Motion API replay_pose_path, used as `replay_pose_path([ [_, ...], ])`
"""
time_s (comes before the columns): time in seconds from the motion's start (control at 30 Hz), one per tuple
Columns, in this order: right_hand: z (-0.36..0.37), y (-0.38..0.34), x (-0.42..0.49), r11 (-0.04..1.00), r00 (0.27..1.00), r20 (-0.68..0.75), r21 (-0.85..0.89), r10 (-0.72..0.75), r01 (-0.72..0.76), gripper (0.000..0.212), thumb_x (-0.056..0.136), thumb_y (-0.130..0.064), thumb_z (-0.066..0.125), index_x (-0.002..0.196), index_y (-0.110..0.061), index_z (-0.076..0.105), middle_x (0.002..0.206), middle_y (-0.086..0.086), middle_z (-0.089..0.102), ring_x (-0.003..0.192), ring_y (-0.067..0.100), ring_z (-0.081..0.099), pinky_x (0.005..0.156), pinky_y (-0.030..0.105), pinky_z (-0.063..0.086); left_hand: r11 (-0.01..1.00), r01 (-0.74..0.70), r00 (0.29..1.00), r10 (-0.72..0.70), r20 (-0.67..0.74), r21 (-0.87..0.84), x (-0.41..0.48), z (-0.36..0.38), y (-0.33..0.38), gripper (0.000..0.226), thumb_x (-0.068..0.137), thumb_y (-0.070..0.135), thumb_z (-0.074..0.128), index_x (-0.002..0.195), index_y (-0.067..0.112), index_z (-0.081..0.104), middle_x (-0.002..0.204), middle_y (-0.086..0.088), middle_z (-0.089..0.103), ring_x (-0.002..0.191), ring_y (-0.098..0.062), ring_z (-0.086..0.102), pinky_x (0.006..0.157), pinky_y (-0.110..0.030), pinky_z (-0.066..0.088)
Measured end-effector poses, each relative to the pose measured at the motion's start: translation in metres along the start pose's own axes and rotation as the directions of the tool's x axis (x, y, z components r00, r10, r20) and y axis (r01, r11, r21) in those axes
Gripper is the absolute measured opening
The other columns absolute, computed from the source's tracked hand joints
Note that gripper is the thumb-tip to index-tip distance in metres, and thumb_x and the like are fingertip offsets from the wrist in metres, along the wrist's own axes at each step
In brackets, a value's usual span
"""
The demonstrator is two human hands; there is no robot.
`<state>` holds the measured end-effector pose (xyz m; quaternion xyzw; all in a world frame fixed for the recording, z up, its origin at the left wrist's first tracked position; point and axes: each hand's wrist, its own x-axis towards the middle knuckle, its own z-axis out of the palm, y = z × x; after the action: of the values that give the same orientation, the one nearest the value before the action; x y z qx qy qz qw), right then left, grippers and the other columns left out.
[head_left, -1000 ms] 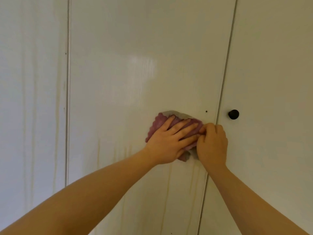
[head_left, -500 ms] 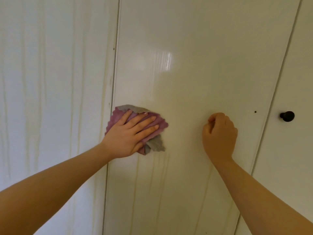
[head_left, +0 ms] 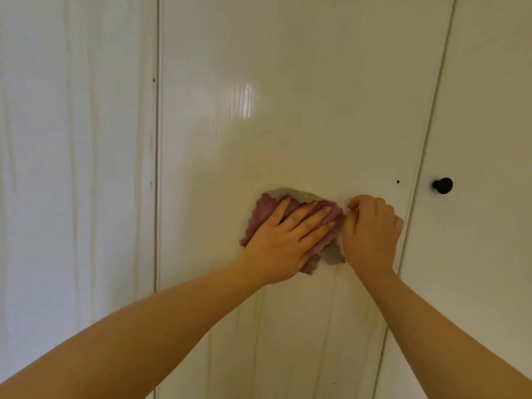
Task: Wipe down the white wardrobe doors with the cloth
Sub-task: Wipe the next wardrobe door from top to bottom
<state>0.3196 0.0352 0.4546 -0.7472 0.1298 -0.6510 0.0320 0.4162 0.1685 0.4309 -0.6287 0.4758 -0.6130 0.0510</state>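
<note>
- A purple and grey scallop-edged microfibre cloth (head_left: 266, 210) is held flat against the glossy white middle wardrobe door (head_left: 259, 110), towards that door's right side.
- The cloth is pressed by the left hand (head_left: 283, 243), with fingers spread straight across it and pointing up and to the right. The cloth's long axis is judged to follow roughly that slant.
- The right hand (head_left: 371, 228) is curled into a fist against the same door and touches the cloth's right edge. No grip on the cloth can be made out.
- The deciding relation is that the cloth lies directly under the left hand, so that is the working hand. Free panel extends left, up and down from it (the right side is boxed in by the fist).
- Just beyond the fist are found a tiny dark hole (head_left: 398, 182), the door seam (head_left: 426, 139), and the right white door (head_left: 489, 110) with its small black round knob (head_left: 442, 185).
- Faint yellowish vertical streaks (head_left: 334, 312) are seen below the cloth, and a downward stroke is judged to be called for there.
</note>
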Motion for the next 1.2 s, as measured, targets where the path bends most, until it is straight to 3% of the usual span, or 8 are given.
replay_pose_path([
  [0.13, -0.018, 0.033, -0.006, 0.989, 0.993, 0.016, -0.086, 0.12, -0.119, 0.026, 0.08, -0.01, 0.04, 0.092, -0.004, 0.063, 0.093, 0.018, 0.059, 0.086, 0.036, 0.053, 0.075, 0.033, 0.025, 0.998, -0.049, 0.999, 0.049, 0.0, -0.043, 0.033, 0.01, 0.038, 0.055, 0.092, 0.034, 0.032, 0.142, 0.014, 0.042, 0.149, -0.005, 0.038, 0.136, -0.026, 0.027, 0.115, -0.047, 0.004],
  [0.23, -0.032, 0.06, -0.01, 0.959, 0.959, 0.115, -0.146, 0.259, -0.242, 0.03, 0.083, -0.001, 0.05, 0.111, -0.006, 0.059, 0.121, 0.017, 0.052, 0.109, 0.037, 0.046, 0.087, 0.043, 0.032, 0.998, -0.056, 0.998, 0.056, 0.002, -0.04, 0.057, 0.019, 0.066, 0.056, 0.09, 0.034, 0.031, 0.14, 0.014, 0.044, 0.149, -0.005, 0.039, 0.135, -0.026, 0.027, 0.114, -0.047, 0.004],
  [0.4, -0.048, 0.087, -0.009, 0.963, 0.911, 0.312, -0.098, 0.269, -0.251, 0.049, 0.097, -0.011, 0.035, 0.145, -0.015, 0.025, 0.154, 0.004, 0.02, 0.14, 0.022, 0.019, 0.112, 0.042, 0.021, 1.0, -0.028, 0.998, 0.028, 0.057, -0.013, 0.084, 0.031, 0.105, 0.059, 0.091, 0.041, 0.031, 0.143, 0.016, 0.04, 0.152, -0.003, 0.033, 0.139, -0.024, 0.023, 0.115, -0.048, 0.001],
  [0.63, -0.039, 0.088, -0.015, 0.951, 0.898, 0.318, -0.164, 0.303, -0.263, 0.055, 0.097, -0.009, 0.031, 0.148, -0.016, 0.011, 0.156, -0.001, 0.006, 0.144, 0.019, 0.003, 0.114, 0.044, 0.016, 0.996, -0.074, 0.997, 0.074, 0.009, -0.044, 0.085, 0.027, 0.101, 0.054, 0.093, 0.036, 0.029, 0.14, 0.014, 0.046, 0.148, -0.004, 0.04, 0.135, -0.022, 0.031, 0.115, -0.043, 0.006],
  [0.77, -0.035, 0.08, -0.015, 0.938, 0.917, 0.229, -0.194, 0.328, -0.287, 0.055, 0.093, -0.005, 0.038, 0.146, -0.016, 0.025, 0.155, 0.002, 0.014, 0.141, 0.023, 0.017, 0.104, 0.041, 0.017, 0.992, -0.119, 0.993, 0.119, 0.014, -0.035, 0.066, 0.025, 0.08, 0.057, 0.091, 0.036, 0.029, 0.145, 0.017, 0.038, 0.152, -0.004, 0.034, 0.138, -0.022, 0.029, 0.115, -0.044, 0.008],
  [0.9, -0.021, 0.051, -0.017, 0.984, 0.979, 0.143, -0.126, 0.143, -0.126, 0.051, 0.086, -0.009, 0.04, 0.136, -0.013, 0.045, 0.148, 0.009, 0.033, 0.131, 0.031, 0.036, 0.096, 0.036, 0.017, 0.995, -0.098, 0.995, 0.098, -0.004, -0.004, 0.041, 0.018, 0.05, 0.057, 0.092, 0.04, 0.032, 0.145, 0.019, 0.037, 0.151, -0.004, 0.035, 0.138, -0.023, 0.03, 0.114, -0.045, 0.012],
  [1.07, -0.004, 0.021, -0.022, 0.972, 0.968, 0.129, -0.116, 0.217, -0.202, 0.063, 0.08, -0.003, 0.031, 0.143, -0.012, 0.032, 0.152, 0.007, 0.026, 0.139, 0.032, 0.022, 0.106, 0.046, 0.017, 1.0, -0.004, 1.0, 0.004, 0.001, -0.008, -0.01, 0.002, 0.003, 0.05, 0.098, 0.036, 0.031, 0.144, 0.018, 0.038, 0.15, -0.004, 0.037, 0.136, -0.023, 0.033, 0.114, -0.045, 0.014],
  [1.2, 0.005, -0.003, -0.029, 0.96, 0.965, 0.06, -0.136, 0.256, -0.246, 0.065, 0.074, -0.006, 0.025, 0.137, -0.008, 0.04, 0.147, 0.015, 0.033, 0.133, 0.037, 0.032, 0.102, 0.051, 0.024, 1.0, 0.003, 0.999, -0.003, 0.046, 0.007, -0.073, -0.01, -0.036, 0.048, 0.101, 0.036, 0.02, 0.145, 0.018, 0.032, 0.15, -0.004, 0.033, 0.136, -0.024, 0.032, 0.114, -0.046, 0.012],
])
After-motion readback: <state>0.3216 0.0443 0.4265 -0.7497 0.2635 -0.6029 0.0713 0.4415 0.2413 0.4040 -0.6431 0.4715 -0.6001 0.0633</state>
